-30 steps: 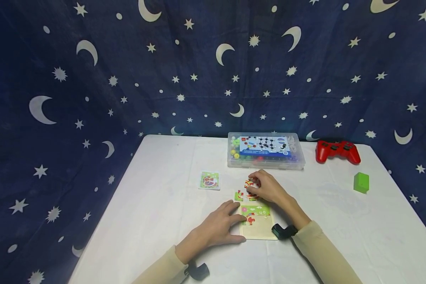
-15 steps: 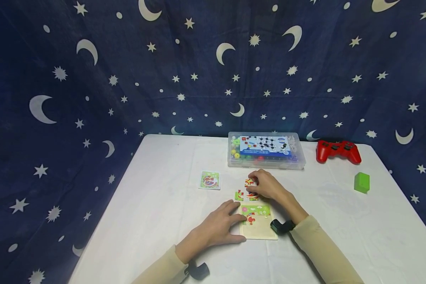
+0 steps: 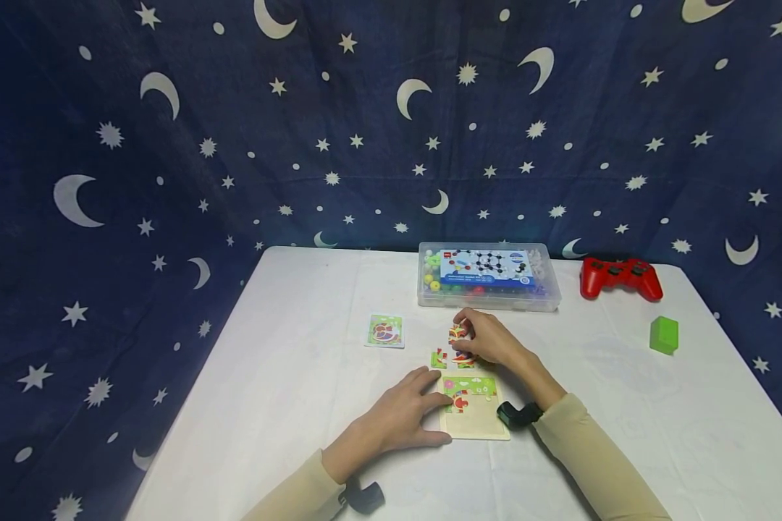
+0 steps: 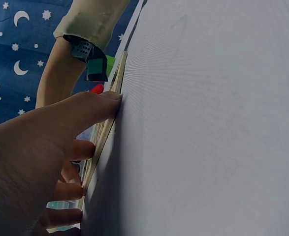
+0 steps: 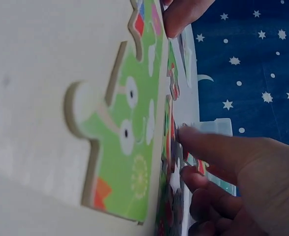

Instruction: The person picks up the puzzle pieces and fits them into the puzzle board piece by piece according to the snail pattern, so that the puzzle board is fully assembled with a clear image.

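My left hand (image 3: pixel 400 411) rests on the left side of a square wooden puzzle board (image 3: pixel 478 428), fingers spread along its edge. In the left wrist view, the thumb lies against the board's rim. Part of the board is filled with green puzzle pieces (image 3: pixel 471 385); its lower area is bare wood. Beyond the far edge, my right hand (image 3: pixel 493 341) pinches a red and yellow puzzle piece (image 3: pixel 457 333) between thumb and fingers. In the right wrist view, the fingertips partly hide this piece. Other loose puzzle pieces (image 3: pixel 439 359) lie beside and below that hand.
A small square picture card (image 3: pixel 385 331) lies left of the loose pieces. A clear plastic case of molecular model parts (image 3: pixel 489 276) stands behind. At the right are a red game controller (image 3: pixel 620 279) and a green block (image 3: pixel 663 335).
The right hand has shifted very slightly away from the board, and the red and yellow piece at its fingertips has turned a little. The left hand has stayed still.
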The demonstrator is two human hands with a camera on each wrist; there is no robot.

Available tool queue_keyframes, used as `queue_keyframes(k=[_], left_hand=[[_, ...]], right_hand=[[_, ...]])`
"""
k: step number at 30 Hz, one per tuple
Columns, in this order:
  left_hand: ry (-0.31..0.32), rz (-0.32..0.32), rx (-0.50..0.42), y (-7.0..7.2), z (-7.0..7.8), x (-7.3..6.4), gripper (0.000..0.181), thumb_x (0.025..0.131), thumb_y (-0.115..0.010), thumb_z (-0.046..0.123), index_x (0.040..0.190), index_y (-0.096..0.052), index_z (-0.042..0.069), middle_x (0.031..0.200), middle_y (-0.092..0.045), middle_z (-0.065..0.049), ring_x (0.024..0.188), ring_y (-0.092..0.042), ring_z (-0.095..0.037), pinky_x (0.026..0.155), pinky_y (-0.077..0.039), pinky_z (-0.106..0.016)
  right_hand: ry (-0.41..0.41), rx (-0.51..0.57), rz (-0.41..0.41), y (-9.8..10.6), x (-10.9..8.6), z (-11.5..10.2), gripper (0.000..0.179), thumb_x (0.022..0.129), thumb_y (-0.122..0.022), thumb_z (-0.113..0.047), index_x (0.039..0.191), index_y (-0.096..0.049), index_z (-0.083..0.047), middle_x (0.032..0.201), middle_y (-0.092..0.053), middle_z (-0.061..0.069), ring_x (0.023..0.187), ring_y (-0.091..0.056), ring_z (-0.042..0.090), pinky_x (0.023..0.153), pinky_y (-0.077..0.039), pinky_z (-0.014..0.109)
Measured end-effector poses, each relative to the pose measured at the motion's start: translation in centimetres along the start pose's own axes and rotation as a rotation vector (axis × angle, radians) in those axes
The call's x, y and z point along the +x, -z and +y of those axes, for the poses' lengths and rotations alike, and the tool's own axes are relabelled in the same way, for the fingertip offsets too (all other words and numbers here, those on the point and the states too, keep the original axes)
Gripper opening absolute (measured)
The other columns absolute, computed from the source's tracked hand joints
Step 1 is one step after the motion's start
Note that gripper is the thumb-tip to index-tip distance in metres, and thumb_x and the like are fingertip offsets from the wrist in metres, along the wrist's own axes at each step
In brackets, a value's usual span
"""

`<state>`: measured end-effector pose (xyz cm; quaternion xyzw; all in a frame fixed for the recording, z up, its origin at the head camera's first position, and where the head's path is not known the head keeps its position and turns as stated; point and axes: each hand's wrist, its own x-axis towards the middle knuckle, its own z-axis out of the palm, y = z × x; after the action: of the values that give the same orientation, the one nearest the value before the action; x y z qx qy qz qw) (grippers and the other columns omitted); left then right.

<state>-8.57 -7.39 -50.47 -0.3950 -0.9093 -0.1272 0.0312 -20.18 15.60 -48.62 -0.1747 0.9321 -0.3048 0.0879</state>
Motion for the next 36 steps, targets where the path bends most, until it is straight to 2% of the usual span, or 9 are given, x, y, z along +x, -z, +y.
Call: queue_keyframes(k=[5,7,16,21,28,36], left_hand=[[0.003,0.003,-0.008,-0.1,0.0,0.0,0.057,0.081,-0.07,0.063,0.127,-0.068,0.029,0.145,-0.053,-0.009,0.138,-0.049,-0.03,0.115,-0.044,-0.035],[0.003,0.003,-0.01,-0.1,0.0,0.0,0.056,0.082,-0.071,0.063,0.127,-0.068,0.029,0.145,-0.053,-0.009,0.138,-0.049,-0.03,0.115,-0.044,-0.035],[0.005,0.003,-0.012,0.0,0.1,0.1,0.057,0.081,-0.071,0.063,0.126,-0.069,0.029,0.146,-0.053,-0.009,0.138,-0.049,-0.029,0.115,-0.044,-0.035],[0.003,0.01,-0.012,0.0,0.0,0.1,0.057,0.081,-0.071,0.063,0.126,-0.069,0.028,0.146,-0.053,-0.01,0.138,-0.049,-0.029,0.114,-0.045,-0.036],[0.004,0.015,-0.005,0.1,-0.1,0.1,0.058,0.08,-0.071,0.063,0.127,-0.069,0.029,0.146,-0.053,-0.01,0.138,-0.049,-0.029,0.116,-0.043,-0.036],[0.029,-0.021,-0.029,0.0,0.2,0.0,0.059,0.082,-0.07,0.064,0.128,-0.067,0.029,0.148,-0.051,-0.009,0.14,-0.047,-0.029,0.115,-0.044,-0.037]], right_hand=[[0.019,0.038,0.034,-0.2,-0.1,0.2,0.028,0.094,-0.068,-0.018,0.12,-0.065,-0.006,0.082,-0.063,0.003,0.058,-0.053,0.011,0.056,-0.046,0.026],[0.016,0.05,0.046,-0.2,-0.1,0.2,0.025,0.096,-0.065,-0.016,0.119,-0.066,-0.006,0.081,-0.063,0.002,0.055,-0.052,0.01,0.053,-0.045,0.025],[-0.015,0.125,0.086,-0.1,-0.8,0.2,0.021,0.095,-0.064,-0.015,0.113,-0.069,-0.005,0.087,-0.069,0.004,0.066,-0.057,0.01,0.057,-0.049,0.024],[-0.021,0.137,0.096,0.2,-1.4,-0.1,0.02,0.095,-0.065,-0.017,0.11,-0.069,-0.003,0.084,-0.07,0.004,0.063,-0.056,0.011,0.052,-0.047,0.024],[-0.01,0.142,0.092,0.3,-2.6,-0.4,0.016,0.093,-0.068,-0.016,0.103,-0.072,-0.004,0.079,-0.07,0.001,0.063,-0.058,0.009,0.056,-0.047,0.022],[0.025,0.161,0.079,0.1,-4.5,-0.5,0.011,0.092,-0.069,-0.014,0.099,-0.072,-0.006,0.074,-0.069,-0.001,0.06,-0.057,0.008,0.053,-0.046,0.02]])
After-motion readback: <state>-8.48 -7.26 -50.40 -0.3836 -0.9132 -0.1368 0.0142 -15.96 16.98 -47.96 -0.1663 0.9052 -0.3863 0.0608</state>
